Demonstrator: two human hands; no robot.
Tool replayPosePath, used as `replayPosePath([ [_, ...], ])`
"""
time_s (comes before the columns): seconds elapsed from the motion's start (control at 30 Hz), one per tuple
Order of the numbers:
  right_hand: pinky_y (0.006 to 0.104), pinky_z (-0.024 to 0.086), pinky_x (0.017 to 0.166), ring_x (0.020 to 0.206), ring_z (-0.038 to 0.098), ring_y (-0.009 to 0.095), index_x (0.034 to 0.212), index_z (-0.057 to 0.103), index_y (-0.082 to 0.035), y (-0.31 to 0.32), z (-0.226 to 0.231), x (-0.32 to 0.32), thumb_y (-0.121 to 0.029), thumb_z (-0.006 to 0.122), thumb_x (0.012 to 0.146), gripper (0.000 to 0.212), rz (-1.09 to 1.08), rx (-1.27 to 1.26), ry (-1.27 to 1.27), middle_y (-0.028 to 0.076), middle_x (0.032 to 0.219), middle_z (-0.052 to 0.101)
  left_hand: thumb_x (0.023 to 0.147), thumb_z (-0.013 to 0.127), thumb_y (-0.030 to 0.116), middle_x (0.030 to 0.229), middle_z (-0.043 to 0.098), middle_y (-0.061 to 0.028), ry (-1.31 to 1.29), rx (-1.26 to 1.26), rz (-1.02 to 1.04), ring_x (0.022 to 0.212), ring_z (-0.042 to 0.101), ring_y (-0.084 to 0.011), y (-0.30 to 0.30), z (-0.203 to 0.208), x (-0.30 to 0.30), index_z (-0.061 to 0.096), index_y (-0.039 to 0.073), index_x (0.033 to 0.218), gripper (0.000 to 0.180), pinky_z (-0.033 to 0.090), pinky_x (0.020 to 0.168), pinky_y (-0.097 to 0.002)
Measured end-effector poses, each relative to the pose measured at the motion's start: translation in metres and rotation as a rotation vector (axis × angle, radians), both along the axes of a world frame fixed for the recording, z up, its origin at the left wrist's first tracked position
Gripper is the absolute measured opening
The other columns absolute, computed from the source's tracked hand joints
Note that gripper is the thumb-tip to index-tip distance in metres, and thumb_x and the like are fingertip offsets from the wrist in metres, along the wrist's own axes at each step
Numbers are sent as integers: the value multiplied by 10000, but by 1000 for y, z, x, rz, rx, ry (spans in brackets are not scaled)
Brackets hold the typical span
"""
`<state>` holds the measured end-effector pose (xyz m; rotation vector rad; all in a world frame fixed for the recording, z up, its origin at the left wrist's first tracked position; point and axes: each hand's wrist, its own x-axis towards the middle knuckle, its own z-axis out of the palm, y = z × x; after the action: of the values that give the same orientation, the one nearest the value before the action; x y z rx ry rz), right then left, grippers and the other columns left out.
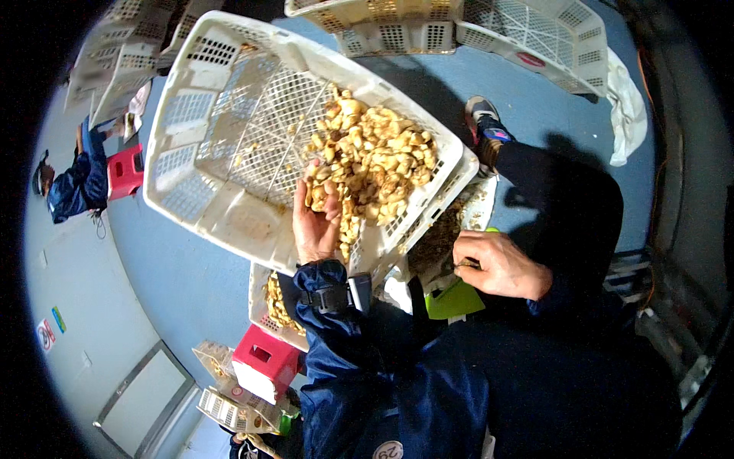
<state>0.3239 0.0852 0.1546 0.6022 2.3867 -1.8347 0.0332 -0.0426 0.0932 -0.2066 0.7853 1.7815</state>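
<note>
A white slatted plastic crate (222, 218) lies tilted before me, with a heap of pale yellow-brown mushrooms (390, 149) along its right side. My left hand (317, 226) reaches over the crate's near side, palm up, its fingers curled around a mushroom (316, 197) at the heap's edge. To the right of the crate, my right hand (497, 264) is closed, thumb against the fingers. A small dark piece (468, 263) shows in its grip, too little to name. Just beyond that hand, dark brown scraps (437, 241) lie in a white lining.
Beneath the crate is another white crate (260, 294) with mushrooms. Green plastic (455, 301) shows below my right hand. More crates (535, 42) stand at the far side. Red stools (264, 363) are at left, one beside a person in dark blue (80, 180).
</note>
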Motion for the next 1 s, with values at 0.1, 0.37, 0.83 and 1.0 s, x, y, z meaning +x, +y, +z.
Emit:
replayPosePath([
  [0.1,430,445,635,730,574,346,753,513,-2,-2,10,-5,-91,643,763,158,-9,-11,11,153,782,542,1005,436,324,1078,634,-169,-44,67,140,956,622,-279,-13,9,12,433,67,1374,450,558,737,-330],
  [0.37,265,437,685,732,542,96,784,575,1,-14,29,-1,-72,640,814,102,-150,-54,61,31,754,586,937,456,214,1188,582,-177,180,159,-9,1067,577,-287,-47,96,75,423,31,1379,479,532,833,-345],
  [0.83,361,492,706,825,592,314,813,569,25,-109,117,-2,3,622,757,80,75,456,695,144,950,574,1032,346,336,1235,561,-97,115,108,100,1143,539,-206,-110,154,207,410,51,1383,457,436,980,-345],
  [1.0,350,502,690,809,604,320,838,580,26,-117,118,-1,20,615,757,89,0,360,663,148,894,599,1023,344,370,1255,545,-83,242,10,72,1175,506,-192,-115,157,219,434,39,1361,482,421,980,-342],
])
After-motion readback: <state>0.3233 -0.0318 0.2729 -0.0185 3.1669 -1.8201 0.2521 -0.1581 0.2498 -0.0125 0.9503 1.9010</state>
